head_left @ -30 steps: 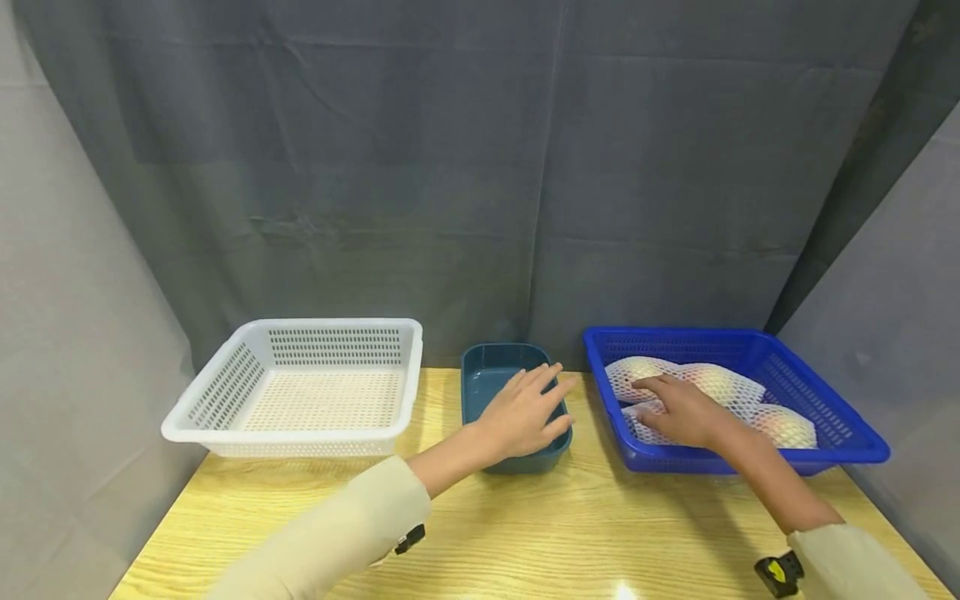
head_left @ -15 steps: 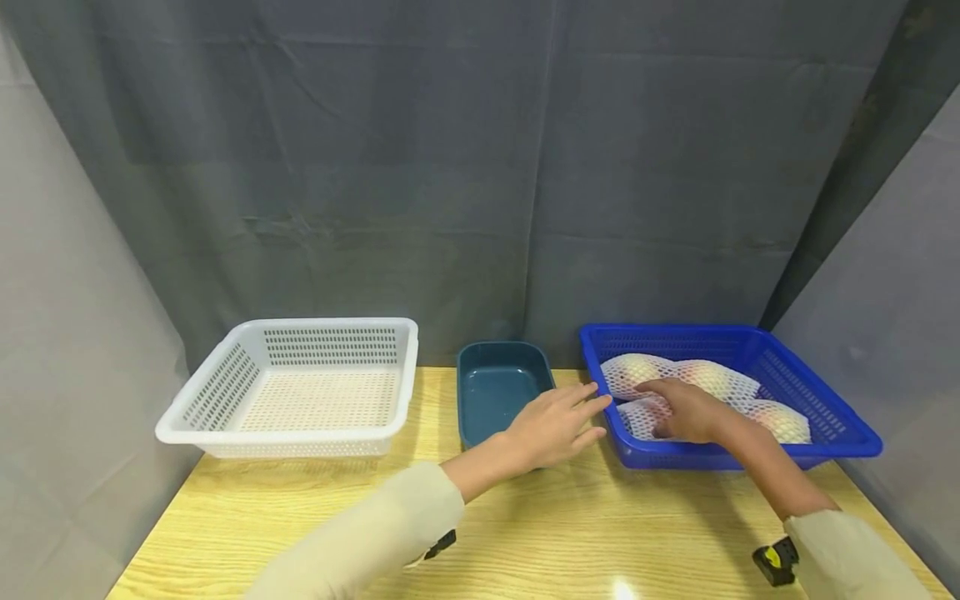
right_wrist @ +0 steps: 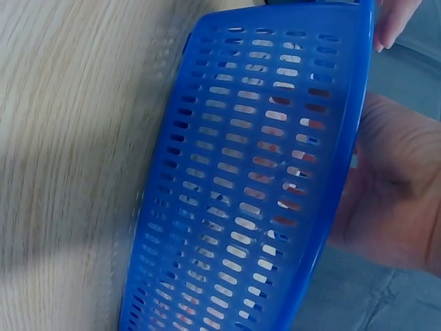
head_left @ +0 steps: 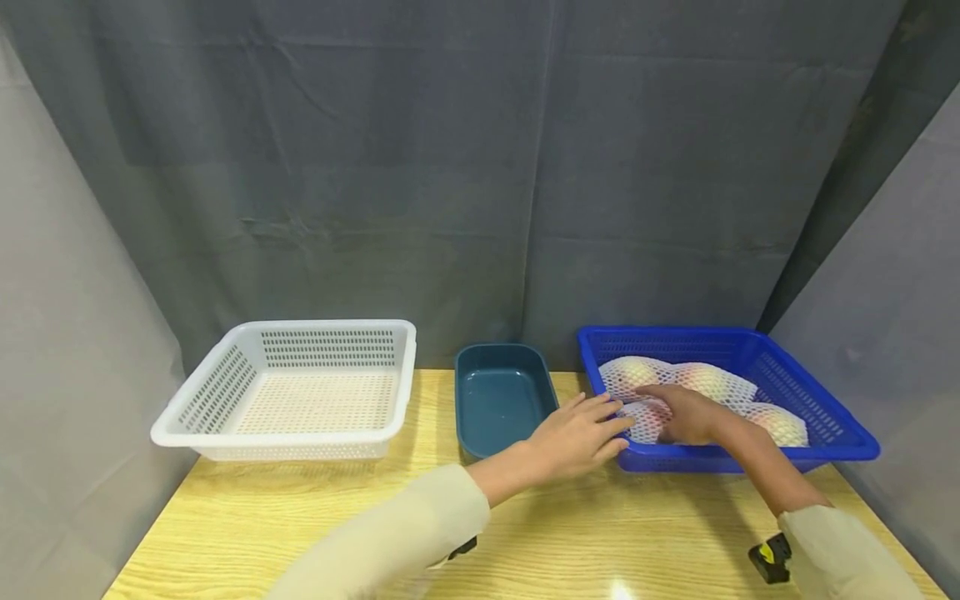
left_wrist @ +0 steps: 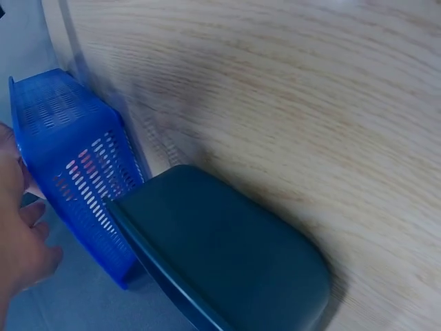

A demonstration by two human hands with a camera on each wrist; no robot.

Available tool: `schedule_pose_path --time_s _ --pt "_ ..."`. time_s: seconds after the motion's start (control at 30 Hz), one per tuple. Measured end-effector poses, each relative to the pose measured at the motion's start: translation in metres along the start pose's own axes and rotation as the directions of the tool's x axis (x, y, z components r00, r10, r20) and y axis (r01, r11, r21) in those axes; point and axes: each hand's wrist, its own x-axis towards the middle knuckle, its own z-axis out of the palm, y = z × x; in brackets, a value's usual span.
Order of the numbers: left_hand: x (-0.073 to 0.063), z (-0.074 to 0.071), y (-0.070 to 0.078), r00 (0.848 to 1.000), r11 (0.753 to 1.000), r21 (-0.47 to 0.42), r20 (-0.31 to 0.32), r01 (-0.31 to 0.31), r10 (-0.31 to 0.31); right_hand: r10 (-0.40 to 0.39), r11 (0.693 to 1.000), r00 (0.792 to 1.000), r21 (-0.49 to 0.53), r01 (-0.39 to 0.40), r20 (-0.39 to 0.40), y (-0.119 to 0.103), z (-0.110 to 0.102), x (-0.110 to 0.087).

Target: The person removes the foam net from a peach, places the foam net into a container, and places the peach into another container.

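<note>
In the head view, a blue basket point(head_left: 813, 392) at the right holds several round, yellow-and-red fruits in white foam nets. My right hand point(head_left: 693, 415) reaches over its front rim and grips the front-left netted fruit point(head_left: 647, 417), fingers bent round its right side. That fruit is partly hidden by the hand. My left hand point(head_left: 581, 437) is stretched toward the same fruit, its fingers extended, fingertips right at the basket's left rim. In the right wrist view, the basket's slotted wall point(right_wrist: 241, 165) covers most of the right hand's fingers.
A dark teal bin point(head_left: 498, 400) stands in the middle, behind my left forearm. At the left is a white slotted basket point(head_left: 283, 437). All three containers sit on a wood-grain table point(head_left: 337, 500), with a grey curtain point(head_left: 375, 167) close behind them.
My left hand has moved right, from over the teal bin to the blue basket's left rim. The right hand has closed from loosely spread fingers onto the front-left fruit.
</note>
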Motion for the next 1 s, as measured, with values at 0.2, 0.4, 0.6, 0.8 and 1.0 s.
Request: schedule_pose_path --time_s 0.2,0.4,0.6,0.8,1.0 --pt "0.005 0.005 0.0 0.999 0.999 0.006 0.02 -0.039 0.039 -0.033 0.999 0.999 -0.012 0.033 0.007 0.007 0.002 0.002" --pt "0.013 0.009 -0.002 0.991 0.996 -0.019 0.096 -0.089 0.091 -0.047 0.999 0.999 -0.014 0.047 -0.001 0.016 0.008 0.005" --pt "0.017 0.008 -0.005 0.977 0.992 -0.022 0.173 -0.127 0.129 -0.041 0.999 0.999 -0.029 0.041 0.007 0.022 0.011 0.007" --pt "0.018 0.01 -0.009 0.966 0.985 -0.027 0.194 -0.169 0.171 0.003 0.999 1.0 -0.052 -0.002 0.01 0.024 0.014 0.01" --pt "0.02 0.013 -0.01 0.964 0.981 -0.005 0.182 -0.195 0.192 0.042 0.997 0.999 -0.07 -0.041 0.012 0.027 0.015 0.013"
